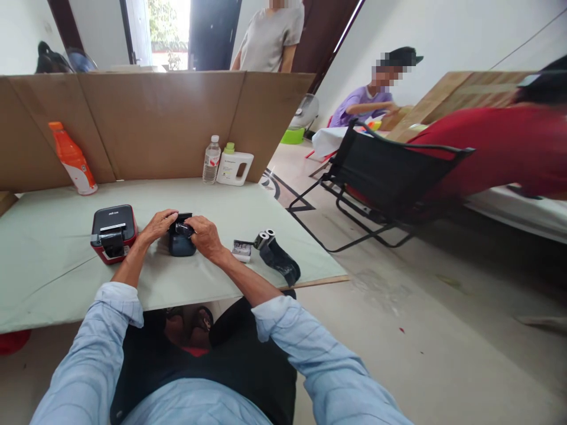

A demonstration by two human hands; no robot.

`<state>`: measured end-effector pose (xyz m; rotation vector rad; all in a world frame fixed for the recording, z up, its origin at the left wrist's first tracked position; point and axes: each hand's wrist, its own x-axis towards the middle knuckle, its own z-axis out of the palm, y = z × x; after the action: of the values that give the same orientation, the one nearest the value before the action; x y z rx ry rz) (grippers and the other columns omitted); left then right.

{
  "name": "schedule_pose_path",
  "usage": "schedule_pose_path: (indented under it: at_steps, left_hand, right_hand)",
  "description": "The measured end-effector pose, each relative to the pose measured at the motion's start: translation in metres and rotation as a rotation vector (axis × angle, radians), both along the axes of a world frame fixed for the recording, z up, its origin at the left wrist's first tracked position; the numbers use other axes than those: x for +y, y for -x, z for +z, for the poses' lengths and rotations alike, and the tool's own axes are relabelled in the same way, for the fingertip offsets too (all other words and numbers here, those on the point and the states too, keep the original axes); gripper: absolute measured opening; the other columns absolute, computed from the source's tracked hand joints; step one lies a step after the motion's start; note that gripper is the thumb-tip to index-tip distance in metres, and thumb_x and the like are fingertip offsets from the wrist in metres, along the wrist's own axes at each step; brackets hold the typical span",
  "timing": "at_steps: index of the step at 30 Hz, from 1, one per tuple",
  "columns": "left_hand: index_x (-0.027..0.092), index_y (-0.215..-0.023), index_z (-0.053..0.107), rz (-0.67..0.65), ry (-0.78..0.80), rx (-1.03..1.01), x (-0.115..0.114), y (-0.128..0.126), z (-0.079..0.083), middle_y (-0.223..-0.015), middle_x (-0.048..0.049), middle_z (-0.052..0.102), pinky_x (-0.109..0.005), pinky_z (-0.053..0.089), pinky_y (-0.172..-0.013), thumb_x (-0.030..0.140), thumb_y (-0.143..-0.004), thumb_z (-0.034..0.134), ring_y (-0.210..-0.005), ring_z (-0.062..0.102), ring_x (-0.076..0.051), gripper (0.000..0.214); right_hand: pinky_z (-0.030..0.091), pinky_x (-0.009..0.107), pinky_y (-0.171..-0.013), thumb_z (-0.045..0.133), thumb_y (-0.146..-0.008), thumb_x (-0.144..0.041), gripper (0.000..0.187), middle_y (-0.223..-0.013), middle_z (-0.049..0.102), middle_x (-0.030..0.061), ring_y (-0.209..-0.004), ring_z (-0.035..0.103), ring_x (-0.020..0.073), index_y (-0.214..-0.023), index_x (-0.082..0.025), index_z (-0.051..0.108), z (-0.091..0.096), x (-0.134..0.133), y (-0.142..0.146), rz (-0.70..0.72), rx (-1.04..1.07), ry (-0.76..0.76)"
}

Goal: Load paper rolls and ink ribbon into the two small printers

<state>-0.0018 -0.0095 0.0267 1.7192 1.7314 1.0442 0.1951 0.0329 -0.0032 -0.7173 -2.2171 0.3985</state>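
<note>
My left hand point(162, 225) grips the raised lid of a small dark portable label printer point(182, 245) on the table. A dark, shiny roll point(184, 229) is pinched in my right hand point(204, 236), at the printer's opening; my fingers hide part of it. Left of my hands stands a red and black label printer point(114, 231), with a black strip coming out of its front. To the right lie two small black rolls with white cores point(264, 237), a loose black strip point(280, 261) trailing from them. A small white and grey piece point(241, 250) lies beside these rolls.
A cardboard screen point(163, 127) lines the back of the green-covered table point(146, 192). Before it stand an orange bottle point(73, 159), a clear water bottle point(211, 160) and a white jug point(234, 167). A black folding chair point(390, 171) and several people are beyond.
</note>
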Motion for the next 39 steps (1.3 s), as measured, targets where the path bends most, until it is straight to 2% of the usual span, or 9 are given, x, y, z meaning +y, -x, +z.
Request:
schedule_pose_path:
  at_steps: [4, 7, 11, 16, 20, 23, 28, 32, 39]
  left_hand:
    - [0.018, -0.122, 0.075, -0.004, -0.01, 0.0, 0.002, 0.001, -0.001, -0.129, -0.0079, 0.076, -0.036, 0.058, -0.099, 0.05, -0.097, 0.051, -0.115, 0.068, -0.026, 0.048]
    - [0.018, -0.12, 0.076, -0.01, -0.017, 0.014, 0.002, 0.001, -0.002, -0.126, -0.0076, 0.077, -0.035, 0.057, -0.102, 0.051, -0.097, 0.051, -0.116, 0.068, -0.026, 0.047]
    - [0.018, -0.12, 0.075, -0.012, -0.022, 0.036, 0.001, 0.0, -0.001, -0.126, -0.0079, 0.077, -0.036, 0.055, -0.104, 0.048, -0.097, 0.051, -0.116, 0.068, -0.026, 0.046]
    - [0.016, -0.117, 0.076, -0.013, -0.017, 0.055, 0.002, -0.001, 0.0, -0.123, -0.0079, 0.077, -0.037, 0.054, -0.106, 0.044, -0.096, 0.048, -0.115, 0.067, -0.026, 0.044]
    - [0.016, -0.118, 0.075, -0.007, -0.009, 0.048, 0.001, -0.002, 0.001, -0.124, -0.0081, 0.077, -0.038, 0.056, -0.103, 0.044, -0.096, 0.048, -0.111, 0.068, -0.025, 0.045]
    - [0.017, -0.121, 0.075, -0.008, -0.002, 0.042, -0.001, -0.002, 0.001, -0.126, -0.0071, 0.077, -0.036, 0.057, -0.099, 0.046, -0.096, 0.048, -0.11, 0.068, -0.025, 0.046]
    - [0.017, -0.119, 0.075, -0.002, -0.007, 0.043, 0.0, -0.001, -0.001, -0.125, -0.0075, 0.077, -0.035, 0.057, -0.098, 0.045, -0.096, 0.048, -0.111, 0.068, -0.025, 0.046]
    - [0.018, -0.117, 0.076, -0.016, -0.016, 0.037, 0.001, 0.0, 0.0, -0.12, -0.0062, 0.078, -0.035, 0.057, -0.098, 0.045, -0.095, 0.049, -0.11, 0.068, -0.025, 0.044]
    - [0.017, -0.121, 0.076, -0.008, -0.004, 0.044, -0.001, -0.001, 0.001, -0.123, -0.0073, 0.077, -0.036, 0.057, -0.099, 0.046, -0.096, 0.049, -0.111, 0.068, -0.026, 0.047]
  right_hand:
    - [0.051, 0.034, -0.098, 0.048, -0.084, 0.005, 0.043, -0.119, 0.075, 0.012, -0.114, 0.062, 0.0251, -0.107, -0.019, 0.075, -0.009, 0.0, 0.005, 0.025, -0.156, -0.14]
    - [0.052, 0.035, -0.096, 0.048, -0.089, 0.004, 0.041, -0.123, 0.072, 0.0131, -0.116, 0.06, 0.0256, -0.11, -0.019, 0.074, -0.012, -0.001, 0.008, 0.054, -0.217, -0.186]
    - [0.052, 0.034, -0.092, 0.047, -0.096, -0.002, 0.035, -0.115, 0.072, 0.0121, -0.108, 0.059, 0.0251, -0.106, -0.02, 0.075, -0.012, 0.001, 0.012, 0.052, -0.239, -0.213]
    - [0.049, 0.032, -0.092, 0.044, -0.1, -0.003, 0.033, -0.11, 0.071, 0.0117, -0.105, 0.06, 0.0235, -0.102, -0.019, 0.074, -0.014, 0.002, 0.016, 0.035, -0.162, -0.219]
    - [0.048, 0.033, -0.093, 0.045, -0.099, -0.002, 0.033, -0.109, 0.071, 0.0106, -0.106, 0.059, 0.0242, -0.101, -0.019, 0.073, -0.016, -0.001, 0.013, 0.034, -0.137, -0.239]
    - [0.047, 0.036, -0.093, 0.049, -0.1, -0.004, 0.029, -0.109, 0.072, 0.011, -0.108, 0.056, 0.0267, -0.102, -0.02, 0.073, -0.014, -0.004, 0.009, 0.007, -0.202, -0.266]
    - [0.045, 0.031, -0.08, 0.049, -0.102, -0.007, 0.027, -0.112, 0.069, 0.0118, -0.105, 0.057, 0.0252, -0.104, -0.02, 0.072, -0.01, -0.004, 0.009, -0.024, -0.303, -0.252]
    - [0.044, 0.031, -0.078, 0.045, -0.102, -0.006, 0.03, -0.107, 0.068, 0.0115, -0.101, 0.058, 0.0248, -0.104, -0.02, 0.071, -0.011, -0.002, 0.013, -0.069, -0.27, -0.218]
    - [0.044, 0.035, -0.083, 0.053, -0.089, -0.002, 0.028, -0.102, 0.073, 0.0112, -0.099, 0.057, 0.0268, -0.101, -0.019, 0.071, -0.012, 0.0, 0.003, -0.036, -0.306, -0.221]
